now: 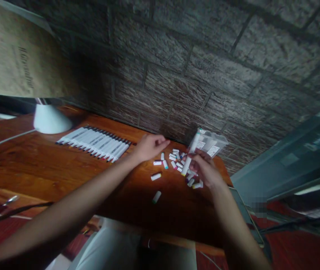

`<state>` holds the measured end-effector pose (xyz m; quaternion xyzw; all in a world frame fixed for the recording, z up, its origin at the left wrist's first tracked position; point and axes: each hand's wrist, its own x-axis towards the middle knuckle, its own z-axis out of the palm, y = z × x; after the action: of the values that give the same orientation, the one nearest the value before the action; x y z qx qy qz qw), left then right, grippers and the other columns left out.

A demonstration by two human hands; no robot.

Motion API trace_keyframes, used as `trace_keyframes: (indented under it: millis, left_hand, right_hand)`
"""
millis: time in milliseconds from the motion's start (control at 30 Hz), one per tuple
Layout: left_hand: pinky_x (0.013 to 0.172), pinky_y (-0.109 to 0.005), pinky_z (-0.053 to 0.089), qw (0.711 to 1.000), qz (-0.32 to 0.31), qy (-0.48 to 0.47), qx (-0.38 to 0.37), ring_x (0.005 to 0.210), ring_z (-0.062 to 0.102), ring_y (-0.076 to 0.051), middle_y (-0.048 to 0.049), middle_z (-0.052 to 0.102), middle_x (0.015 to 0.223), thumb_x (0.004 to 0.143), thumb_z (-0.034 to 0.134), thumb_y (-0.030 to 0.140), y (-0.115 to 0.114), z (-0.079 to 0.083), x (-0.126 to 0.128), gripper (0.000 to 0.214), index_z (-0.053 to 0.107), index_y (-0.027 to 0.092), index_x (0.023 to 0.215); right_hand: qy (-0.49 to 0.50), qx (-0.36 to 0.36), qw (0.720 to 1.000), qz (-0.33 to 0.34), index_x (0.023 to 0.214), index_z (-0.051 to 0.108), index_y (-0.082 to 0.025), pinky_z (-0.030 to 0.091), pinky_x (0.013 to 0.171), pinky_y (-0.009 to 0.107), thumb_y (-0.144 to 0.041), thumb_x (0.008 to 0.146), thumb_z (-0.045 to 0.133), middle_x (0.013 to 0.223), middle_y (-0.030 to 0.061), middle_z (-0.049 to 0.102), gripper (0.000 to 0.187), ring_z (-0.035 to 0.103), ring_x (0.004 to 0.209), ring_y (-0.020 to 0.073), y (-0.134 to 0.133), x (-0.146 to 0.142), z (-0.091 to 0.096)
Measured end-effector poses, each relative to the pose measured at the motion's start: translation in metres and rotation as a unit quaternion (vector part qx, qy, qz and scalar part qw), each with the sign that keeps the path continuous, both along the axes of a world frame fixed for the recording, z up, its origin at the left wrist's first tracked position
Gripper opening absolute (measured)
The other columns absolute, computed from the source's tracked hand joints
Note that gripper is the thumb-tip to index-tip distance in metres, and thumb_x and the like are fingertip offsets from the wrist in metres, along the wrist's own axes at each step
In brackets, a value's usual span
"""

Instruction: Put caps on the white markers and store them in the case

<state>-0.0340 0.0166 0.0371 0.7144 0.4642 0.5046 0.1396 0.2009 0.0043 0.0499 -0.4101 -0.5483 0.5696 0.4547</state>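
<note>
My right hand is closed around a white marker, holding it tilted above a scatter of several small marker caps on the wooden table. My left hand reaches over the table with fingers curled together, just left of the caps; I cannot make out anything in it. A row of several white markers lies side by side to the left of it. Loose caps lie nearer the front edge.
A clear plastic marker box stands tipped against the brick wall behind the caps. A white lamp base and its cable sit at the back left, under a large paper sheet. A dark cable runs along the table's front left.
</note>
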Motion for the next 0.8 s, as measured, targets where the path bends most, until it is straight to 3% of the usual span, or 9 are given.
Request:
trace_keyframes:
  millis: [67,133,267,367,467,567,700,800]
  left_hand:
    - [0.057,-0.022,0.033,0.997,0.054,-0.051,0.03,0.056,0.046,-0.011,0.003,0.05,0.057,0.095,0.047,0.04,0.021,0.001,0.009,0.042,0.054,0.017,0.06]
    - [0.055,-0.022,0.032,0.994,0.076,-0.07,0.046,0.054,0.041,-0.01,0.0045,0.043,0.055,0.096,0.046,0.038,0.03,-0.005,0.012,0.042,0.05,0.017,0.06]
    - [0.056,-0.022,0.036,0.995,0.053,-0.056,0.055,0.053,0.044,-0.009,0.0044,0.046,0.056,0.095,0.053,0.035,0.016,-0.024,0.011,0.037,0.055,0.016,0.063]
    - [0.068,-0.023,0.045,0.996,-0.011,0.029,0.082,0.07,0.06,-0.013,-0.0015,0.067,0.077,0.096,0.055,0.03,-0.001,-0.028,0.021,0.02,0.068,0.016,0.091]
    - [0.085,-0.029,0.049,0.985,-0.042,0.119,0.115,0.092,0.066,-0.019,-0.0058,0.074,0.103,0.094,0.06,0.028,-0.007,-0.029,0.031,0.023,0.066,0.019,0.114]
    - [0.088,-0.034,0.051,0.971,-0.026,0.201,0.126,0.093,0.067,-0.021,-0.0057,0.075,0.105,0.095,0.058,0.028,-0.004,-0.031,0.03,0.025,0.066,0.02,0.117]
    - [0.085,-0.038,0.052,0.949,-0.003,0.287,0.132,0.088,0.067,-0.024,-0.007,0.075,0.095,0.098,0.052,0.032,0.001,-0.028,0.019,0.025,0.068,0.018,0.112]
    - [0.087,-0.04,0.053,0.938,-0.015,0.324,0.124,0.091,0.067,-0.025,-0.008,0.074,0.096,0.098,0.051,0.029,-0.003,-0.026,0.02,0.025,0.067,0.018,0.114]
  right_hand:
    - [0.066,0.009,0.998,-0.02,0.089,0.067,-0.018,0.036,0.045,0.017,-0.037,0.067,0.077,0.074,0.0005,0.072,0.031,0.055,0.052,0.0086,0.02,-0.01,0.007]
    - [0.11,0.015,0.993,-0.048,0.085,0.068,-0.018,0.036,0.044,0.017,-0.04,0.069,0.078,0.072,-0.0003,0.07,0.029,0.053,0.051,0.0075,0.031,-0.016,0.004]
    - [0.131,0.028,0.989,-0.071,0.083,0.07,-0.02,0.04,0.049,0.018,-0.04,0.073,0.08,0.063,-0.0051,0.062,0.025,0.052,0.052,0.0068,0.033,-0.015,-0.023]
    - [0.124,0.049,0.988,-0.073,0.092,0.07,-0.022,0.042,0.052,0.019,-0.039,0.076,0.079,0.069,-0.0043,0.065,0.025,0.057,0.059,0.0092,0.026,-0.015,-0.035]
    - [0.112,0.054,0.99,-0.073,0.097,0.07,-0.021,0.043,0.055,0.021,-0.039,0.077,0.078,0.076,-0.0016,0.069,0.028,0.059,0.063,0.0106,0.021,-0.017,-0.034]
    - [0.061,0.054,0.993,-0.089,0.087,0.071,-0.018,0.04,0.051,0.021,-0.045,0.076,0.077,0.069,-0.001,0.066,0.03,0.054,0.056,0.0101,0.02,-0.015,-0.027]
    - [-0.019,0.076,0.975,-0.209,0.063,0.059,-0.018,0.033,0.046,0.023,-0.059,0.082,0.063,0.051,-0.0052,0.048,0.046,0.041,0.046,0.0094,0.026,-0.003,-0.023]
    - [-0.064,0.103,0.955,-0.271,0.074,0.057,-0.02,0.033,0.047,0.024,-0.059,0.087,0.054,0.057,-0.0053,0.048,0.041,0.041,0.049,0.0109,0.03,0.001,-0.029]
